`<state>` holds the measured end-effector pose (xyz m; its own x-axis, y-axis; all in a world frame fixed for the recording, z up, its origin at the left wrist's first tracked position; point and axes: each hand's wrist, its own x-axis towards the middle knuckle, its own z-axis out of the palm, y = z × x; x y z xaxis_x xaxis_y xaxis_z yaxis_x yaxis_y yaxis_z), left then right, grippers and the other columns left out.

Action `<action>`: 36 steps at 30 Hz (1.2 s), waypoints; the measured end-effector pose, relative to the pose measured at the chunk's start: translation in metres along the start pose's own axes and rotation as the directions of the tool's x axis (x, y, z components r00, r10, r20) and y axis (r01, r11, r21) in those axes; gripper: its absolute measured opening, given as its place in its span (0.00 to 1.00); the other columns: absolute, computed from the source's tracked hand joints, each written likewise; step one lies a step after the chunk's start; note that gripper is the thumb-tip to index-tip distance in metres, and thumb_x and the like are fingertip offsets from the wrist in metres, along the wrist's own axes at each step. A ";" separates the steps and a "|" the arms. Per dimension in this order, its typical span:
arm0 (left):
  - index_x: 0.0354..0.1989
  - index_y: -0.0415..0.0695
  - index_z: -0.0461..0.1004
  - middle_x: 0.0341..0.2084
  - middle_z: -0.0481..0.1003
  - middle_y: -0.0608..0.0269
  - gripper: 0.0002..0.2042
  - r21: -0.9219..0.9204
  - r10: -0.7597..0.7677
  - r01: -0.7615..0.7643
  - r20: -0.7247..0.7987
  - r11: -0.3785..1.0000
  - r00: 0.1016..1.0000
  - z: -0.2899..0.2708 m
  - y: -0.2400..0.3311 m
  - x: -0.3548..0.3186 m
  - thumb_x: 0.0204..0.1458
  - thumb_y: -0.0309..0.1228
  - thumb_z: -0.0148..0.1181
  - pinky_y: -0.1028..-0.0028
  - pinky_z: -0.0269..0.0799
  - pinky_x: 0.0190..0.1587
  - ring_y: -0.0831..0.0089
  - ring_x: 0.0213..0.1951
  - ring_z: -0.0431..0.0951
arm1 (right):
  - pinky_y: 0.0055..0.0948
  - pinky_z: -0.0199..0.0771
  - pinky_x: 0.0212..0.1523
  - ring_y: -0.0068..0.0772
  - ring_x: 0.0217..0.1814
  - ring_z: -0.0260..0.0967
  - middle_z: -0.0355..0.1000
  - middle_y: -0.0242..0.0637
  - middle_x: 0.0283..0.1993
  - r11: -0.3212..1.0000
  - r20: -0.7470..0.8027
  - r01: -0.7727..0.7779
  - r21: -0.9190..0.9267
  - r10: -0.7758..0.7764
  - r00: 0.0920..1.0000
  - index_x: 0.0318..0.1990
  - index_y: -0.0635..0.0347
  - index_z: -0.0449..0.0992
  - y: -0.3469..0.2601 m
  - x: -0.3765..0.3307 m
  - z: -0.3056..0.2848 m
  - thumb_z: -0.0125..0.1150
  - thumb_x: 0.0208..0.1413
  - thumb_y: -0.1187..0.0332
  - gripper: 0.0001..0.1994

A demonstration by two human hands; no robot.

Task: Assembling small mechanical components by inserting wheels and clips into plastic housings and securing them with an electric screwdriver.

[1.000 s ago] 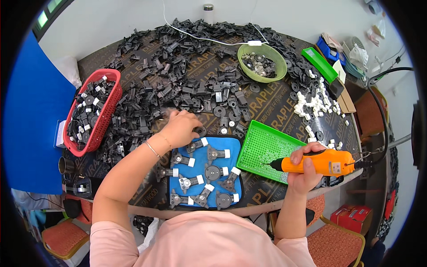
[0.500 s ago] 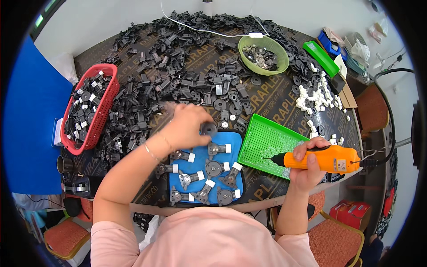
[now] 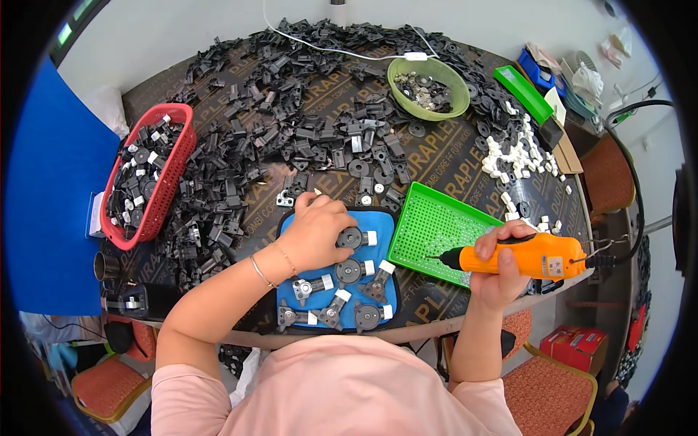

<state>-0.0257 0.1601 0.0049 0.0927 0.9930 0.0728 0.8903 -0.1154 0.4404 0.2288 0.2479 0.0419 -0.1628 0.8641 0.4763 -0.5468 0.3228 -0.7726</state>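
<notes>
Left hand [image 3: 318,231]: It was over the far left of the mat [image 3: 383,220], fingers pinched on the edge of a disc [image 3: 352,237].
Right hand [image 3: 500,270]: Its fingers were wrapped round a driver [image 3: 552,254], the tip pointing left over the green tray [image 3: 418,218].
Disc: Round, flat and dark grey, it sat at the mat's far right, against a part [image 3: 371,238] with a blocky white end.
Mat: Blue and cloth-like, it had rounded corners and a black border.
Assemblies [image 3: 311,288]: Dark, angular bodies with white ends lay over the near mat, two topped by round plates [image 3: 349,271].
Driver: It had a rounded orange body, a black nose and a thin bit.
Green tray: Rectangular, perforated plastic, it stood just right of the mat.
Red basket [image 3: 169,180]: Latticed plastic at far left, it was heaped with dark and white pieces.
Green bowl [image 3: 458,93]: Round and pale, at the far side, it held shiny and dark bits.
Black pieces [image 3: 218,189]: Angular and moulded, they covered much of the far and left bench [image 3: 414,309].
White caps [image 3: 512,156]: Small and chunky, they lay scattered at far right.
Change: Half a second earlier the disc was blurred in the fingers at the mat's far edge; the left hand had since come nearer, while the driver stayed almost in place.
</notes>
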 end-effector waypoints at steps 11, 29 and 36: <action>0.35 0.45 0.77 0.33 0.72 0.64 0.18 0.017 -0.009 0.009 0.010 1.000 1.000 0.003 0.001 -0.001 0.32 0.35 0.69 0.61 0.48 0.57 0.66 0.44 0.68 | 0.25 0.65 0.29 0.25 0.27 0.64 0.62 0.35 0.38 1.000 0.016 -0.004 0.002 0.004 1.000 0.43 0.58 0.64 -0.002 0.000 -0.001 0.60 0.49 0.70 0.15; 0.30 0.51 0.77 0.30 0.70 0.71 0.10 -0.248 0.031 -0.082 -0.203 0.965 0.979 0.041 0.061 0.024 0.37 0.33 0.68 0.60 0.49 0.55 0.71 0.40 0.68 | 0.25 0.65 0.29 0.26 0.26 0.63 0.61 0.37 0.38 0.991 0.059 0.034 0.132 -0.042 0.997 0.44 0.58 0.64 -0.012 0.007 0.026 0.56 0.50 0.70 0.14; 0.22 0.51 0.75 0.25 0.71 0.74 0.04 -0.225 0.040 -0.093 -0.229 0.970 0.973 0.043 0.062 0.027 0.39 0.31 0.66 0.60 0.49 0.54 0.73 0.37 0.69 | 0.25 0.64 0.29 0.25 0.26 0.62 0.61 0.37 0.38 0.987 0.074 0.033 0.155 -0.045 0.996 0.44 0.59 0.64 -0.012 0.008 0.026 0.57 0.50 0.70 0.14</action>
<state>0.0508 0.1808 -0.0043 0.0240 0.9557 0.2934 0.7546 -0.2098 0.6217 0.2130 0.2407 0.0657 -0.1984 0.8179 0.5401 -0.6728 0.2871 -0.6818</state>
